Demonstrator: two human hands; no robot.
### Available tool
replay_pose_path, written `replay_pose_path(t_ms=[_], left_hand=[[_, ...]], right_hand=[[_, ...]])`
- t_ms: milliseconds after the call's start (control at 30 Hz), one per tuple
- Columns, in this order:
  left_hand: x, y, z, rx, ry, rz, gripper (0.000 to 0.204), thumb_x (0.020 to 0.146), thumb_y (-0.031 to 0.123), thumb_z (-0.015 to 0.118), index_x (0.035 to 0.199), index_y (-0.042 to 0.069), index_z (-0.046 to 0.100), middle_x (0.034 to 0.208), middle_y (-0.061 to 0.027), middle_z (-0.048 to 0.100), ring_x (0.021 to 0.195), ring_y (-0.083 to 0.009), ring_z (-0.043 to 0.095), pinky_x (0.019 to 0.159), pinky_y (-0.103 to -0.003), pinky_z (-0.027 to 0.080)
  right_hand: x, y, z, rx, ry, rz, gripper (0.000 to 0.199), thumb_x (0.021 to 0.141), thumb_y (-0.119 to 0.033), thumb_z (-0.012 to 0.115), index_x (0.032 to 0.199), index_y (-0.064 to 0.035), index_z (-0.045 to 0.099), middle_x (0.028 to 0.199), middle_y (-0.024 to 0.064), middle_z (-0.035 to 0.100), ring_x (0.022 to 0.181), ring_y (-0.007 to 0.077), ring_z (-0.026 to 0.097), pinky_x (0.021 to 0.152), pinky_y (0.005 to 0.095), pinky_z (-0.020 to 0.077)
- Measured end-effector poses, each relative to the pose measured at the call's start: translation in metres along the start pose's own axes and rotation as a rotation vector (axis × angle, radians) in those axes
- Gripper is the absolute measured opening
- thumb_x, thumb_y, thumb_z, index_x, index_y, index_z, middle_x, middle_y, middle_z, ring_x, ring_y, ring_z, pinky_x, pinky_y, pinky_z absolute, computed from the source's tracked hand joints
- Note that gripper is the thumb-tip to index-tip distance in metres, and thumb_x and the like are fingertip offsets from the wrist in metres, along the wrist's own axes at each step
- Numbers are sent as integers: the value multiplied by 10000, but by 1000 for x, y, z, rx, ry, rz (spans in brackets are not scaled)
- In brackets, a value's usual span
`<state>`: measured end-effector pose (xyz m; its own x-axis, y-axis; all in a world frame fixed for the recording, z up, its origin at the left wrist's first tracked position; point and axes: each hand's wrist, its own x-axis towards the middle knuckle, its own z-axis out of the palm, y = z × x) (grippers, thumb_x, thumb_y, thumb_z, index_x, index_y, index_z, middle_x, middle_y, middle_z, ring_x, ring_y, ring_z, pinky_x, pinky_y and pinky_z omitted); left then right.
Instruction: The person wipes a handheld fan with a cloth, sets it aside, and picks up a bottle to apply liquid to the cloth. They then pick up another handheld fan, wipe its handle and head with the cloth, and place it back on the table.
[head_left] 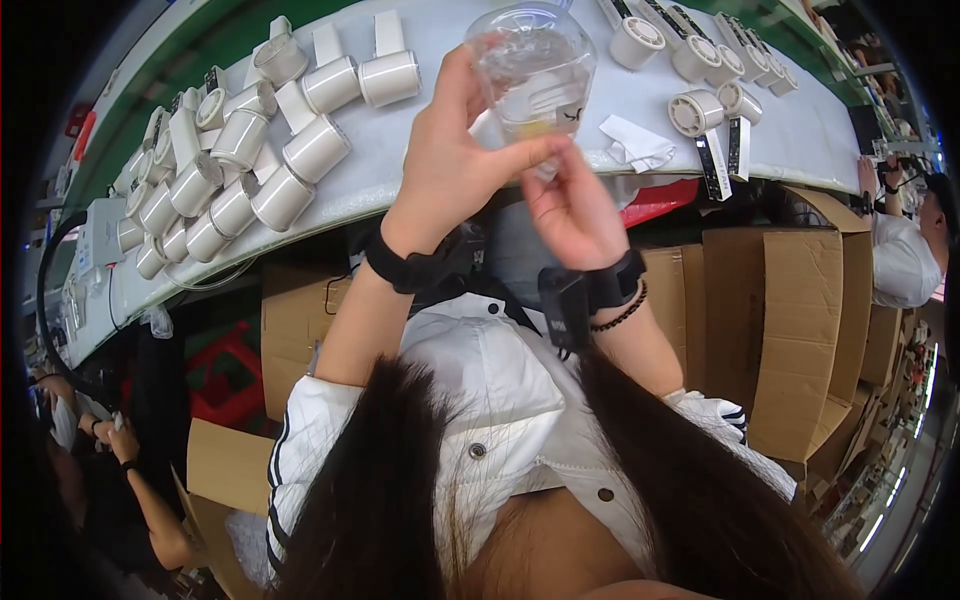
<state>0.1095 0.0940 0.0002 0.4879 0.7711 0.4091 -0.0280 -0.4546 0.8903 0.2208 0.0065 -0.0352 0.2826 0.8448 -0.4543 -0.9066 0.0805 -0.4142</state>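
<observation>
Above the near edge of the table, my left hand [450,160] is wrapped round a clear plastic container [540,75] with rounded sides, its thumb stretched along the lower end. A small yellow patch [535,129] and a dark mark show on the container. My right hand [580,215], slightly blurred, is closed at that lower end, its fingertips close to the left thumb. A small pale, see-through bit shows by these fingertips; whether it belongs to the container, I cannot tell. Black bands circle both wrists, and the right one carries a dark box-like device.
Many white cylindrical devices with flat handles [240,140] crowd the table's left side. More white devices [695,112] lie at the right, near a crumpled white cloth [637,142]. Open cardboard boxes [800,320] and a red stool [225,375] stand below. Other people are at both sides.
</observation>
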Motion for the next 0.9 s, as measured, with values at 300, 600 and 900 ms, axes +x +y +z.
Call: replay_pose_path(t_ms=[300,600,900], left_hand=[[-45,-38,-25,545,37,-34,898,627,273,792,1328,-11,306,1224,-238,448,1105,-368,455,939,-404,373],[-60,-50,-14,505,111,-65,626,635,129,693,1187,26,417,966,-171,452,904,-350,457,796,-410,403],[-65,-55,-11,512,130,-36,659,609,125,697,1196,30,413,967,-166,444,905,-344,452,798,-410,401]], right_hand=[[49,-118,21,-1178,48,-1525,232,831,-171,653,967,10,604,907,76,636,714,166,611,661,258,500],[42,-110,23,-1683,54,-1681,157,822,-154,653,873,-5,659,861,100,630,690,160,591,622,247,473],[57,-67,39,-1453,-14,-1262,202,814,-122,645,981,-8,641,899,103,638,764,153,603,676,248,475]])
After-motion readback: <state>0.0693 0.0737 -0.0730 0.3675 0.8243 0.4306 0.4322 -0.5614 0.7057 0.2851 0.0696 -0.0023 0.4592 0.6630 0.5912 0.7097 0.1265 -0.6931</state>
